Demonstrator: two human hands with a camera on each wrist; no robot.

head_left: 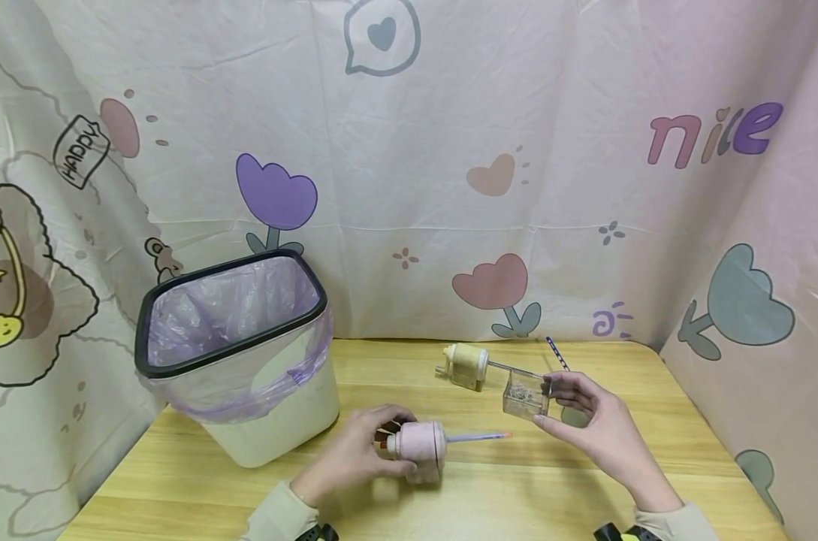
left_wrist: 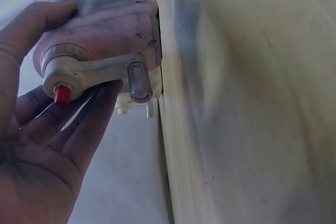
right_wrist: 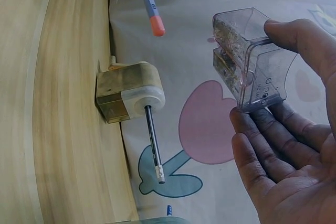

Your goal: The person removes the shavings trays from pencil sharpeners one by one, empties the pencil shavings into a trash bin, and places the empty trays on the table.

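My left hand point(head_left: 361, 452) holds a pink crank pencil sharpener point(head_left: 422, 445) from its crank side, thumb on one face and fingers under the other. The crank arm point(left_wrist: 107, 71) and a red knob point(left_wrist: 62, 97) face the left wrist camera. Out of its far end sticks a lilac pencil point(head_left: 476, 437) with an orange-pink tip. Between thumb and fingertips, my right hand point(head_left: 601, 424) pinches a clear plastic shavings drawer point(head_left: 525, 397), raised above the table. Shavings point(right_wrist: 229, 32) lie inside it.
A yellowish crank sharpener point(head_left: 466, 367) with a dark pencil point(right_wrist: 152, 140) in it stands farther back. A blue patterned pencil point(head_left: 557, 353) and a grey-green object point(head_left: 574, 415) are partly hidden by the right hand. A white bin point(head_left: 273, 417) with a purple liner stands at left.
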